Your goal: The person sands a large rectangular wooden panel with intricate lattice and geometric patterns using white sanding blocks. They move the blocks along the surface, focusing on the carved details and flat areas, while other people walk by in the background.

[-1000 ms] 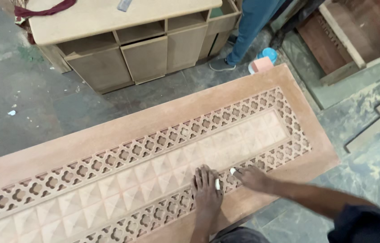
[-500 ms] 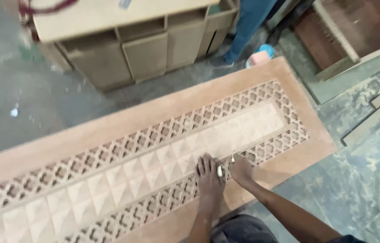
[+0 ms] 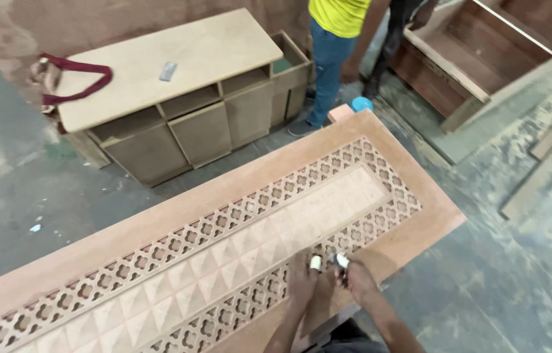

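Your left hand (image 3: 303, 280) lies flat, fingers spread, on the long reddish-brown carved wooden door panel (image 3: 237, 261) that stretches across the lower half of the view from the bottom left corner up toward the right. Your right hand (image 3: 354, 278) rests just beside it on the same panel, its fingers curled down onto the wood — whether it pinches anything you cannot tell from here. One fingertip on each hand is wrapped in white tape (image 3: 316, 262), and the two taped tips sit close together at the near band of quatrefoil fretwork (image 3: 250, 304), where it meets the central field of raised pyramid squares (image 3: 224, 268). The far band of fretwork runs along the other side of that field, and a plain flat border frames the whole. Beyond the panel, on the grey concrete floor (image 3: 21, 189), stands a low unfinished fibreboard cabinet (image 3: 178, 85) with open slots and plain doors; a dark red strap (image 3: 80, 82) loops over its left end and a small grey block (image 3: 168, 71) lies on its top. A person in a yellow shirt and blue jeans (image 3: 328, 46) stands past the cabinet's right end — near a dark wooden frame (image 3: 478, 52) lying on the floor.
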